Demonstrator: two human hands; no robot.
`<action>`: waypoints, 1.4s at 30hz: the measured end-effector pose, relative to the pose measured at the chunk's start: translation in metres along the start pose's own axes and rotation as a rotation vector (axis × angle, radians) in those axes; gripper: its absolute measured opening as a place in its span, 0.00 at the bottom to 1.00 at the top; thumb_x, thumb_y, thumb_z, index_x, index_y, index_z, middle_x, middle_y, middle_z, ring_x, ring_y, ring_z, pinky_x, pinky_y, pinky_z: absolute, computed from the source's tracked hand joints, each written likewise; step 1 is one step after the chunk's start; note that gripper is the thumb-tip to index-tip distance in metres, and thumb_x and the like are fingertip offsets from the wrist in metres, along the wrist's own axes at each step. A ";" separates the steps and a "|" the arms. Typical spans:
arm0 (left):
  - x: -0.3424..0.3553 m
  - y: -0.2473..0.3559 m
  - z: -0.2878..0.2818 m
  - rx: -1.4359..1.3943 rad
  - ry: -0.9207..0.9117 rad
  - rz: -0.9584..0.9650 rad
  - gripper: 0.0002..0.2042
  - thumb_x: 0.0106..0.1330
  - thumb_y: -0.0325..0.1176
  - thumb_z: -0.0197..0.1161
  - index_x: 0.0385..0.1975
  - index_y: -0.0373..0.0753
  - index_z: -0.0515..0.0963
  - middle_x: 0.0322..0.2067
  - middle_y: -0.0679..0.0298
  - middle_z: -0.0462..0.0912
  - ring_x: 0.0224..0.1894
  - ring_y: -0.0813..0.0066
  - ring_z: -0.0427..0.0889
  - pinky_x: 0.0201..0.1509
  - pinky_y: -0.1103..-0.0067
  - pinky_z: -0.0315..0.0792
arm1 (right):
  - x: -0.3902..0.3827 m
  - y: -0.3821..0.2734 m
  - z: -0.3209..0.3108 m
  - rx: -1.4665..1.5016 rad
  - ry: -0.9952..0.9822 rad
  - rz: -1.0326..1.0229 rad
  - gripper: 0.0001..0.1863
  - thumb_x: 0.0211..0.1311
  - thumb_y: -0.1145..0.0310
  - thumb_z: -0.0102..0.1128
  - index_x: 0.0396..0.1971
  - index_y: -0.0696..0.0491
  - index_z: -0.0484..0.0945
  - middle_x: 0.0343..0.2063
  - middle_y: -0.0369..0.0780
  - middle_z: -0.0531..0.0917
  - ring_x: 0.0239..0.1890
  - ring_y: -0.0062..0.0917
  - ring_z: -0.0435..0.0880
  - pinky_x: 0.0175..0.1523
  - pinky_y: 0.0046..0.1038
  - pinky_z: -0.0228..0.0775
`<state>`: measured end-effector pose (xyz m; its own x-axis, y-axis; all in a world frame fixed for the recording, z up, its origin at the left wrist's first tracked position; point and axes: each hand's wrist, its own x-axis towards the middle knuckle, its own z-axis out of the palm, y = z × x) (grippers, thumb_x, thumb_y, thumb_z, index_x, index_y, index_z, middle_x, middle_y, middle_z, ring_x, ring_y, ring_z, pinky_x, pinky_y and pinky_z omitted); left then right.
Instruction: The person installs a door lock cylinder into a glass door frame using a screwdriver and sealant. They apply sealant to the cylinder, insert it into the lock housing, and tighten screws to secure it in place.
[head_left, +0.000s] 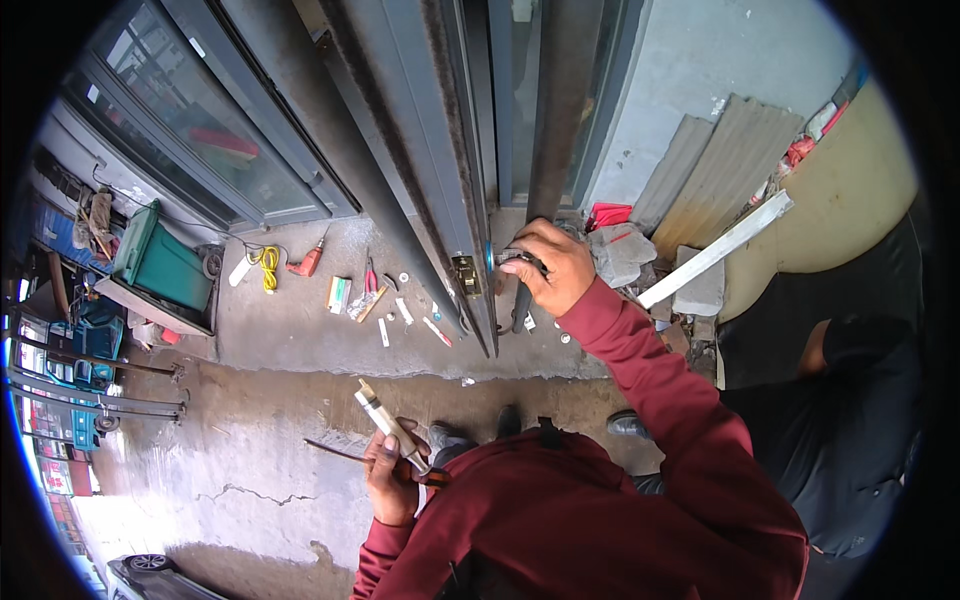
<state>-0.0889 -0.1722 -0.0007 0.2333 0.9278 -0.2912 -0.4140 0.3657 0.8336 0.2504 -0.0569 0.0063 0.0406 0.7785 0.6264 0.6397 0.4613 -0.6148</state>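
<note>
My left hand (391, 478) is closed around a whitish cylinder with a brass-coloured tip (385, 415). A screwdriver (334, 451) with a thin dark shaft and an orange and black handle crosses the same hand. At the edge of a tall grey metal door (425, 150), my right hand (550, 268) has its fingers curled on a small dark metal fitting (520, 261), partly hidden by them. Beside it, a brass-coloured lock part (466, 275) sits in the door edge. A blue spot (489, 255) shows between that part and my fingers.
On the concrete lie a red drill (307, 262), a yellow cable coil (265, 268), red-handled pliers (371, 275) and small parts. A green bin (165, 250) stands left. Rubble and a white board (715, 248) lie right, near another person's dark-clothed legs (840, 430).
</note>
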 end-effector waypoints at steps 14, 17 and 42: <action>-0.003 0.009 0.004 -0.007 -0.023 -0.046 0.22 0.70 0.47 0.60 0.49 0.32 0.75 0.26 0.59 0.81 0.19 0.83 0.70 0.22 0.86 0.63 | 0.005 0.001 0.008 0.923 -0.231 0.896 0.19 0.73 0.60 0.58 0.27 0.60 0.79 0.16 0.32 0.72 0.16 0.15 0.64 0.24 0.25 0.61; -0.002 0.011 0.006 -0.002 -0.026 -0.063 0.22 0.70 0.48 0.61 0.49 0.32 0.75 0.26 0.60 0.81 0.19 0.83 0.70 0.22 0.86 0.63 | 0.010 0.000 0.009 1.145 -0.209 1.106 0.21 0.70 0.57 0.62 0.21 0.57 0.75 0.13 0.32 0.68 0.12 0.17 0.61 0.22 0.26 0.57; 0.032 0.013 0.005 -0.332 0.000 -0.015 0.15 0.78 0.39 0.52 0.53 0.35 0.76 0.38 0.62 0.83 0.19 0.84 0.72 0.20 0.87 0.63 | -0.105 -0.114 0.081 1.032 -0.826 0.627 0.19 0.71 0.70 0.58 0.57 0.60 0.69 0.48 0.42 0.80 0.54 0.27 0.79 0.64 0.31 0.68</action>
<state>-0.0826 -0.1377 0.0027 0.2415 0.9222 -0.3019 -0.6749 0.3832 0.6307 0.1114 -0.1569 -0.0284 -0.5706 0.8156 -0.0960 -0.1537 -0.2209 -0.9631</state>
